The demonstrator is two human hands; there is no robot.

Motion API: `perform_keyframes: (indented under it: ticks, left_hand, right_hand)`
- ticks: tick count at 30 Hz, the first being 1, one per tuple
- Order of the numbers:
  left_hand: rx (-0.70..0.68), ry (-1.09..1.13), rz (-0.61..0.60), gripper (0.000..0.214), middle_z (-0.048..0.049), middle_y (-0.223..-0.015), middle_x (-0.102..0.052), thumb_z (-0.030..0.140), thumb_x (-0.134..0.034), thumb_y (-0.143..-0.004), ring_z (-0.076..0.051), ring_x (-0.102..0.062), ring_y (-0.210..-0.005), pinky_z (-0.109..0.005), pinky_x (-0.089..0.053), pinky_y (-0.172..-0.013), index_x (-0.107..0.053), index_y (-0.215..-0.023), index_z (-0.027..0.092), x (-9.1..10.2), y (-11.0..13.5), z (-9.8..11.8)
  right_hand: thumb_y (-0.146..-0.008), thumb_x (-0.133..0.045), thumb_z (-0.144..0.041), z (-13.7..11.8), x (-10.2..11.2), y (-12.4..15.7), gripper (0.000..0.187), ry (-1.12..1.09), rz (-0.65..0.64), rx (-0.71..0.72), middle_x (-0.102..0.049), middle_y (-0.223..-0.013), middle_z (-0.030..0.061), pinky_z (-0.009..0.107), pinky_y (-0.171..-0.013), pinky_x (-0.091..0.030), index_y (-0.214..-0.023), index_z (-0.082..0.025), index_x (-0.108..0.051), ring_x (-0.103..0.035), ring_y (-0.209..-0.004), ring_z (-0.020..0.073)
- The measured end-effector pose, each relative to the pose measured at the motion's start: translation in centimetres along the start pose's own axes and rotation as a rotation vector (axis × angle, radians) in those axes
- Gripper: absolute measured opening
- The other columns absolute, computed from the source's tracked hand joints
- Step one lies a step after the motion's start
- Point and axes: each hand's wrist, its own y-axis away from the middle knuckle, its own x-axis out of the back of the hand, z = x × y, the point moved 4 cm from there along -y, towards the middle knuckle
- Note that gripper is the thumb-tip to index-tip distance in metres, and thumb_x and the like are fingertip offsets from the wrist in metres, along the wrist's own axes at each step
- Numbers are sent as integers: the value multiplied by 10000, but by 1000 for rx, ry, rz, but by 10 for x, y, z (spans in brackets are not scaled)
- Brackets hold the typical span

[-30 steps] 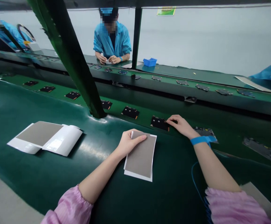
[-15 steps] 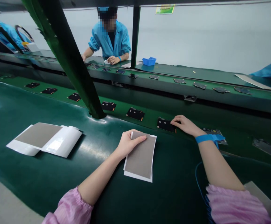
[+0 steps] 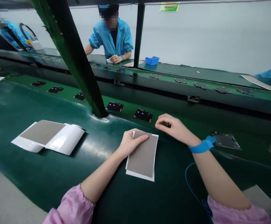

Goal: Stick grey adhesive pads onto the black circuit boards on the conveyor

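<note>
My left hand (image 3: 132, 141) is closed on a small stack of grey sheets with white backing (image 3: 142, 155), thumb on top, above the green table. My right hand (image 3: 172, 127), a blue band on its wrist, is curled with thumb and fingertips together near the belt edge. Whether a small piece is between those fingertips I cannot make out. Part of a dark board shows behind this hand, mostly hidden. Just left of it, a black circuit board (image 3: 143, 115) lies on the green belt. Right of the wrist is another board with a grey face (image 3: 226, 140).
More grey sheets on white glossy backing (image 3: 43, 132) lie on the table (image 3: 98, 140) at left. A slanted green post (image 3: 79, 62) stands between table and belt. Beyond, a co-worker in blue (image 3: 113, 37) sits at a second line with boards and a blue bin (image 3: 152, 60).
My right hand has drawn back left from the black board it was touching, toward the sheets. Boards on the near belt have shifted right. Another person's hand has appeared at far left.
</note>
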Motion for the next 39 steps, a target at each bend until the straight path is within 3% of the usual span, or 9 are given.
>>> perform_keyframes:
  ticks: [2, 4, 10, 15, 19, 24, 30, 35, 39]
  left_hand:
    - [-17, -4, 27, 283, -37, -783, -689, 414, -748, -687, -145, -621, -708, -229, -469, -624, -711, -783, 150, 1, 0, 1]
    - [-28, -10, 37, 285, -40, -789, -689, 419, -743, -692, -147, -621, -715, -230, -468, -628, -718, -786, 150, 2, 0, 2]
    - [-29, -5, 23, 305, -45, -788, -691, 432, -744, -688, -152, -623, -706, -232, -461, -612, -719, -797, 148, 2, 0, 2]
    - [2, 36, 21, 286, -45, -778, -693, 409, -747, -688, -146, -622, -688, -227, -458, -599, -706, -791, 145, 1, -1, 0]
    - [7, 35, 5, 280, -43, -781, -690, 405, -746, -689, -142, -623, -689, -222, -461, -592, -694, -783, 146, 0, -1, -1]
    - [22, 14, 5, 267, -42, -780, -692, 397, -746, -686, -146, -629, -695, -222, -464, -587, -688, -768, 149, 0, -1, -1]
    - [38, 13, -3, 257, -45, -788, -702, 391, -745, -686, -150, -636, -701, -225, -469, -590, -695, -769, 153, 0, -2, 0]
    - [27, 8, -7, 268, -49, -800, -706, 401, -745, -685, -157, -642, -715, -230, -476, -600, -700, -774, 153, 0, -1, 0]
    - [22, 13, -11, 275, -50, -795, -703, 409, -741, -689, -157, -641, -710, -233, -476, -598, -695, -778, 152, 0, -1, -1]
  right_hand:
    - [-846, -555, -452, -22, -14, 1, 247, -12, -111, 66, -558, -969, 63, 378, -794, -490, -745, -235, -618, -577, -882, 214]
    - [-851, -559, -448, -32, -20, 2, 242, -7, -137, 81, -532, -995, 63, 386, -829, -482, -747, -236, -613, -567, -920, 216]
    - [-862, -520, -511, -28, -19, 7, 328, -34, -88, 56, -512, -1017, 69, 384, -794, -477, -713, -230, -601, -548, -906, 217]
    - [-815, -538, -587, 11, -8, -2, 389, -71, 103, -85, -533, -1054, 84, 348, -627, -460, -767, -217, -648, -526, -725, 170]
    - [-790, -581, -546, 56, -5, -25, 359, 16, 179, -176, -557, -999, 102, 395, -763, -467, -740, -206, -683, -551, -899, 242]
    - [-810, -584, -447, 93, -10, -49, 277, 114, 132, -189, -589, -918, 96, 413, -878, -437, -717, -214, -700, -538, -997, 268]
    - [-809, -583, -391, 110, -7, -42, 228, 131, 44, -237, -602, -948, 92, 408, -908, -433, -729, -217, -707, -538, -1027, 268]
    - [-786, -614, -411, 113, -2, -34, 223, 162, 55, -290, -571, -1013, 106, 422, -927, -439, -725, -204, -671, -553, -1022, 273]
    - [-706, -681, -477, 116, 4, -27, 416, 44, 170, -398, -529, -1138, 141, 418, -816, -502, -988, -184, -593, -603, -922, 261]
